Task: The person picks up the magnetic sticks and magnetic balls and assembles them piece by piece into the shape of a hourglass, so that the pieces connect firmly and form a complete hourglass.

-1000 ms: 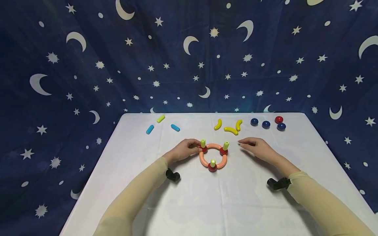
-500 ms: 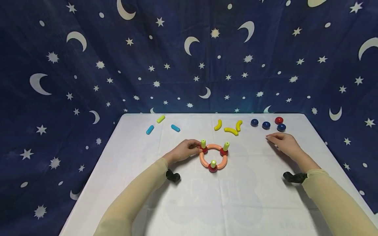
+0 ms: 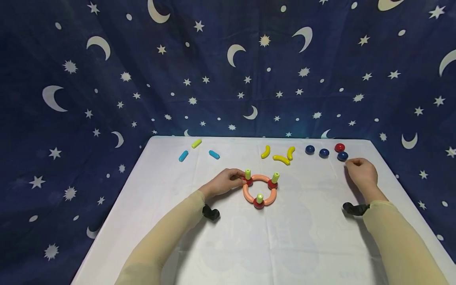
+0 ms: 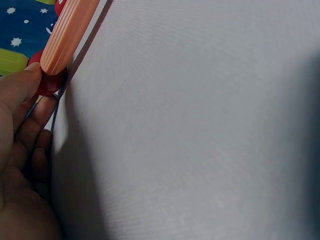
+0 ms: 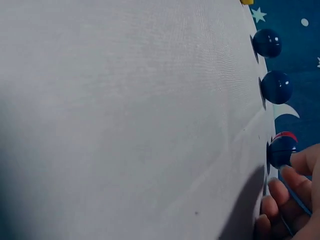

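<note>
A ring [image 3: 246, 193] of curved orange pieces and red balls lies flat on the white table, with a short yellow-green stick [image 3: 276, 177] standing up from each ball. My left hand [image 3: 226, 183] pinches the red ball [image 4: 52, 85] at the ring's far left between thumb and fingertips. At the back right, my right hand [image 3: 362, 172] reaches to a dark blue ball [image 3: 342, 156]. In the right wrist view its thumb and index fingertip [image 5: 286, 171] come right at the near side of that ball, the other fingers loosely bent.
Two more dark blue balls [image 3: 323, 153] and a loose red ball [image 3: 340, 147] sit nearby. Several yellow curved pieces [image 3: 281, 160] lie at the back middle. Blue sticks [image 3: 183, 156] and a yellow-green stick [image 3: 196, 143] are at the back left. A starry cloth [image 3: 213, 59] hangs behind.
My right hand has moved right and away from beside the ring to the dark blue ball at the back right. My left hand stays at the ring.
</note>
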`<state>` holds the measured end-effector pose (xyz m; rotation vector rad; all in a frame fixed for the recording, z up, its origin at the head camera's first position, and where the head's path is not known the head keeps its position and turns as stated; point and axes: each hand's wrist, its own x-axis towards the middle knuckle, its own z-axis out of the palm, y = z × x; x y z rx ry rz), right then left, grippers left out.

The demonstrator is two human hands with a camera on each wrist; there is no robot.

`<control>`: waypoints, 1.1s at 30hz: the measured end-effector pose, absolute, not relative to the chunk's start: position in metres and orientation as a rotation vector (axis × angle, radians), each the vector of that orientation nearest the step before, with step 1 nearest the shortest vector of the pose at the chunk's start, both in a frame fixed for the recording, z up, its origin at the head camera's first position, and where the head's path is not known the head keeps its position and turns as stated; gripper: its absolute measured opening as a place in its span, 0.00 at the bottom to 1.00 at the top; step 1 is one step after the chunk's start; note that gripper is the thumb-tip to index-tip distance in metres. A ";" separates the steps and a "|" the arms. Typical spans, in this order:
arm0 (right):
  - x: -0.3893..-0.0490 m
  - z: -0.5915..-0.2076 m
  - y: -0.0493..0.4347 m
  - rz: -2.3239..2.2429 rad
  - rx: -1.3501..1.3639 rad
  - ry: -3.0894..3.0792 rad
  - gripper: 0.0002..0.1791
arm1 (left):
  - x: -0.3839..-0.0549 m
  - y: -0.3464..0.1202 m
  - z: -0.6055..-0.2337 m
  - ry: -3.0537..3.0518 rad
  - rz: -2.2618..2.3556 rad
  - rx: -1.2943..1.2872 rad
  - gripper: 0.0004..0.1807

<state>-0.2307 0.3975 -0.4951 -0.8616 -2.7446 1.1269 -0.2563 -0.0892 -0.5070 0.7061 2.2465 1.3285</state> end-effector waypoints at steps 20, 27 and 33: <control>-0.252 -0.501 0.401 1.140 -0.882 -2.725 0.42 | -0.258 -0.089 -0.504 2.290 1.259 0.684 0.19; -0.251 -0.498 0.402 1.126 -0.909 -2.721 0.41 | -0.256 -0.087 -0.505 2.308 1.259 0.695 0.19; -0.246 -0.501 0.394 1.132 -0.883 -2.729 0.40 | -0.255 -0.090 -0.505 2.298 1.283 0.666 0.19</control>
